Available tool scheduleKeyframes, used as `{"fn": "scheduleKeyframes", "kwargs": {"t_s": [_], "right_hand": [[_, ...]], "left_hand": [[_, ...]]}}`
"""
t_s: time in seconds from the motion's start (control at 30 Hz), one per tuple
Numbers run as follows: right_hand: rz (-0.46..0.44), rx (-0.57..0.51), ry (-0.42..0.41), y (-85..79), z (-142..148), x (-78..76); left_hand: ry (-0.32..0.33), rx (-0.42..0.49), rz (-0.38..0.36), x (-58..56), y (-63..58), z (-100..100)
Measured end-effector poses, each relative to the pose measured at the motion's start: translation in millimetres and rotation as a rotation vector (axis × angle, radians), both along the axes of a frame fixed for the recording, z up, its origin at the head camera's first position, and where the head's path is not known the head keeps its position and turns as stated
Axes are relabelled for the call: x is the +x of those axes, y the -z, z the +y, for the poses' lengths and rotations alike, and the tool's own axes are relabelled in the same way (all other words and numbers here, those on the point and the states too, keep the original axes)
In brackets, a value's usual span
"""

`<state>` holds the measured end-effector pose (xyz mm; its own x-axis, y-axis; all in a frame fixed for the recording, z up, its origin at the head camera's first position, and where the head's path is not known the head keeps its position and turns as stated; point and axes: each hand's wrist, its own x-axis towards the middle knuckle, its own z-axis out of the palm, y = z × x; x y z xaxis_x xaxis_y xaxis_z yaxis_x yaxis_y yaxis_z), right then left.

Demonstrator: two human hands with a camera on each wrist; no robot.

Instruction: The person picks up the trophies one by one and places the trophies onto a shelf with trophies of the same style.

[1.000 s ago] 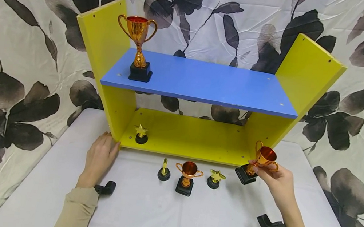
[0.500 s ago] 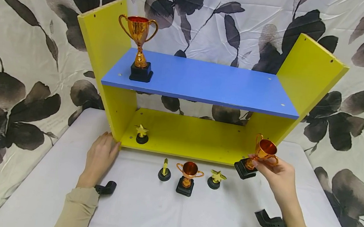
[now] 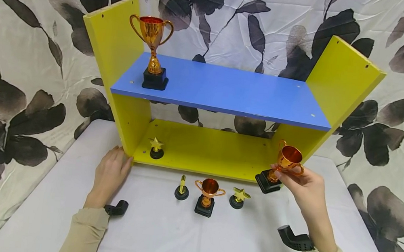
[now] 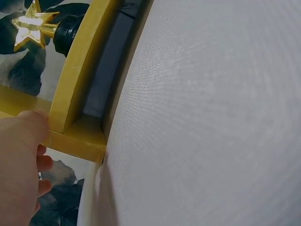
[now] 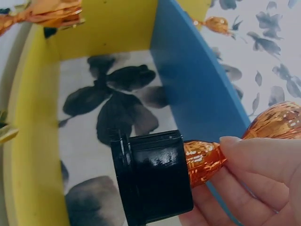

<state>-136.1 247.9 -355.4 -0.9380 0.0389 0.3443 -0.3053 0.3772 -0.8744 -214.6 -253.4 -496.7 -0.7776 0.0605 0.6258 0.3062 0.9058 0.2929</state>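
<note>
In the head view, I saw the right grip (image 3: 307, 187) clamped on a cup (image 3: 286, 163), tilted near the right front of the shelf (image 3: 203, 152). In the left wrist view, the left grip (image 4: 19, 165) touched the shelf's corner; whether clamped, I could not tell. In the right wrist view, the stem (image 5: 203, 160) was pinched, wisely: the cup seemed light, stiff, slippery.

Shiny copper-orange two-handled trophy cup (image 3: 289, 158) on black stepped base, tilted, bowl leaning right, stem pinched in right-hand fingers (image 5: 240, 195), raised near right front of yellow-and-blue board shelf unit (image 3: 224, 88), unit upright, lower left corner touched by left hand (image 3: 111, 174)
</note>
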Motion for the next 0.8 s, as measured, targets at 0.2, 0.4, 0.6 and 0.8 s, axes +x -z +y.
{"fn": "scheduleKeyframes", "kwargs": {"t_s": [0.2, 0.4, 0.6, 0.8], "right_hand": [[-0.013, -0.06, -0.018, -8.0, -8.5, -1.1], [0.019, -0.087, -0.052, -13.5, -17.2, -5.3], [0.032, -0.085, -0.074, -18.3, -24.3, -7.7], [0.037, -0.089, -0.1, -22.9, -28.6, -9.3]], "left_hand": [[0.008, 0.006, 0.013, -0.5, 0.5, -0.6], [0.001, 0.004, 0.002, 0.5, -0.4, 0.1], [-0.002, 0.003, -0.006, 1.6, -0.7, 0.8], [0.0, 0.007, -0.001, 0.7, 0.9, -0.5]]}}
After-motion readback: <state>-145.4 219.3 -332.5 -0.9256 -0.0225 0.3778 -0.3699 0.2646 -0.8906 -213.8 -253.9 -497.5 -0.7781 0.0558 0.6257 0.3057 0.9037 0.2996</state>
